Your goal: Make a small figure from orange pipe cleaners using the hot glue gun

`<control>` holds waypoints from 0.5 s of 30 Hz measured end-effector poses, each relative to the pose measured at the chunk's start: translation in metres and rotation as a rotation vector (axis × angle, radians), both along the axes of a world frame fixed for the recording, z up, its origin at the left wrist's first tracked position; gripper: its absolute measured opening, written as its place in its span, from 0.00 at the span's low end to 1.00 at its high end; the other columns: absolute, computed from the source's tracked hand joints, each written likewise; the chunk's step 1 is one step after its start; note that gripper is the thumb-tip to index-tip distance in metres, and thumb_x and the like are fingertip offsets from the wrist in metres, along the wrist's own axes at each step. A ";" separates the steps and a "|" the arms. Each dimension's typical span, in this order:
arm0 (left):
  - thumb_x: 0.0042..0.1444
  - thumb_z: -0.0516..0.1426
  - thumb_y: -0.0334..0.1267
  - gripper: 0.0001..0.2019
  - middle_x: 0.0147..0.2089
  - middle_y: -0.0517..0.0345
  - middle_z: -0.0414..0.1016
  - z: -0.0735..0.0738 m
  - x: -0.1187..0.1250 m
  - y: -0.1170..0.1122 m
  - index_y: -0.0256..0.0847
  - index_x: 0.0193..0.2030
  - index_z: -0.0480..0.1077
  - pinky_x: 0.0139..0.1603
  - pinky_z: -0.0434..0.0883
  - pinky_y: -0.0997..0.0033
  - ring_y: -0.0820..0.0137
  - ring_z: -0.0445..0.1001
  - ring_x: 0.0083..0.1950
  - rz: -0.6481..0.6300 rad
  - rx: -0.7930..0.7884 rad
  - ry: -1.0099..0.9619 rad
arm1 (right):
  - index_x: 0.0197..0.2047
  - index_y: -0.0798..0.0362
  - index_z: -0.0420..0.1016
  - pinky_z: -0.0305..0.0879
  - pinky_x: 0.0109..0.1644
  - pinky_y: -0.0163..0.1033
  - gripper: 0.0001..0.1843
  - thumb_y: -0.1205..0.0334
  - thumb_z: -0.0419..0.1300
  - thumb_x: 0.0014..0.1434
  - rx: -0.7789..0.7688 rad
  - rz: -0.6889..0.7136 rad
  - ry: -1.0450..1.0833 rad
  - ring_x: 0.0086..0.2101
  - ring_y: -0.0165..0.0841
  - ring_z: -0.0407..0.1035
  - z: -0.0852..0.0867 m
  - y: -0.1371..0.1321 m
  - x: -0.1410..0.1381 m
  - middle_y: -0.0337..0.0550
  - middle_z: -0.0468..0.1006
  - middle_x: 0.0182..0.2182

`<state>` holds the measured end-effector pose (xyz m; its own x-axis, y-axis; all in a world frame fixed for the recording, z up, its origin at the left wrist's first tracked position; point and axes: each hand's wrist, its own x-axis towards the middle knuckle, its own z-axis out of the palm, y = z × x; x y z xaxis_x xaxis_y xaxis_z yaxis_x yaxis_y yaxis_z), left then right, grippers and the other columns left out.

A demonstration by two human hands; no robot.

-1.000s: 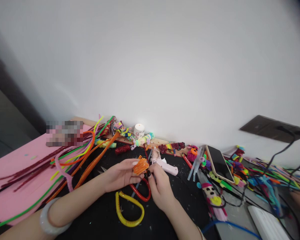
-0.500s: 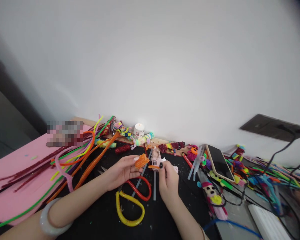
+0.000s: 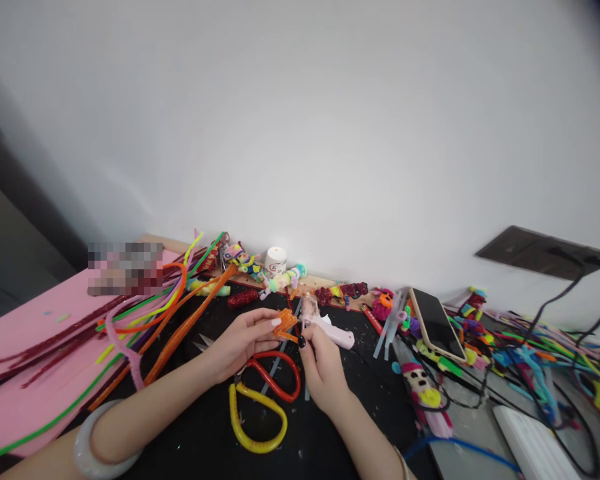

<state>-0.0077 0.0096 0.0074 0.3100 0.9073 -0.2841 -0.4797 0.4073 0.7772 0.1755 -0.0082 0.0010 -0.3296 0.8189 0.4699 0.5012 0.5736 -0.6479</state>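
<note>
If tugging too hard on the orange strand (image 3: pixel 291 337), apparently pinched in the right hand (image 3: pixel 323 360), could unravel the orange bundle (image 3: pixel 283 322) — held in a closed pinch by the left hand (image 3: pixel 246 339), near the scissors (image 3: pixel 233 408).

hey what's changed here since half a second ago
Your right hand has moved left, carrying an orange strip from in front of the glue gun to the orange bundle. Your left hand still holds that bundle. The glue gun and scissors stayed put.
</note>
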 end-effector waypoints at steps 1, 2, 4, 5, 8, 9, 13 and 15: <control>0.49 0.66 0.35 0.11 0.37 0.54 0.81 0.000 0.000 0.000 0.36 0.40 0.73 0.37 0.76 0.76 0.74 0.79 0.33 0.004 0.001 0.010 | 0.32 0.50 0.61 0.59 0.31 0.37 0.09 0.70 0.46 0.62 0.000 0.011 -0.012 0.28 0.33 0.63 0.000 0.000 0.000 0.38 0.66 0.26; 0.49 0.66 0.35 0.12 0.37 0.54 0.80 -0.001 0.000 0.000 0.37 0.40 0.73 0.37 0.76 0.76 0.74 0.79 0.32 0.008 0.002 0.021 | 0.32 0.50 0.62 0.59 0.31 0.37 0.09 0.70 0.46 0.62 0.002 0.022 -0.023 0.28 0.33 0.63 0.001 0.000 0.001 0.38 0.67 0.27; 0.49 0.66 0.36 0.12 0.36 0.55 0.80 -0.001 0.001 0.000 0.37 0.40 0.73 0.35 0.76 0.76 0.74 0.79 0.32 0.008 0.004 0.046 | 0.33 0.51 0.62 0.60 0.32 0.37 0.08 0.70 0.46 0.61 0.018 0.038 -0.043 0.29 0.33 0.63 0.001 0.001 0.001 0.39 0.67 0.27; 0.49 0.66 0.37 0.12 0.35 0.56 0.80 -0.001 0.001 0.000 0.37 0.39 0.73 0.35 0.76 0.76 0.73 0.79 0.33 0.002 0.008 0.057 | 0.33 0.51 0.63 0.60 0.32 0.37 0.08 0.71 0.47 0.61 0.028 0.042 -0.050 0.29 0.33 0.64 0.001 0.001 0.001 0.39 0.68 0.28; 0.48 0.67 0.38 0.13 0.35 0.56 0.80 0.001 0.002 -0.001 0.38 0.39 0.72 0.35 0.76 0.76 0.71 0.80 0.33 -0.002 0.014 0.077 | 0.34 0.52 0.63 0.59 0.31 0.36 0.07 0.70 0.48 0.61 0.050 0.037 -0.061 0.29 0.32 0.63 0.001 0.002 0.001 0.39 0.68 0.27; 0.47 0.67 0.39 0.14 0.35 0.56 0.80 0.002 0.002 -0.002 0.38 0.39 0.72 0.35 0.76 0.76 0.71 0.80 0.33 -0.003 0.016 0.083 | 0.33 0.52 0.64 0.58 0.30 0.35 0.07 0.70 0.48 0.61 0.051 0.030 -0.059 0.28 0.32 0.63 0.000 0.002 0.001 0.39 0.67 0.27; 0.46 0.67 0.40 0.15 0.34 0.57 0.79 0.004 0.002 -0.003 0.38 0.38 0.71 0.34 0.76 0.75 0.71 0.80 0.31 0.002 0.020 0.098 | 0.32 0.52 0.63 0.56 0.28 0.35 0.07 0.70 0.48 0.61 0.035 -0.003 -0.040 0.27 0.31 0.62 -0.001 0.002 0.002 0.38 0.66 0.25; 0.46 0.67 0.39 0.15 0.33 0.58 0.78 0.004 0.002 -0.003 0.38 0.38 0.71 0.33 0.76 0.75 0.71 0.79 0.31 0.006 0.026 0.101 | 0.32 0.52 0.63 0.56 0.29 0.35 0.07 0.69 0.49 0.61 0.032 -0.018 -0.031 0.26 0.31 0.62 -0.001 0.002 0.002 0.37 0.65 0.25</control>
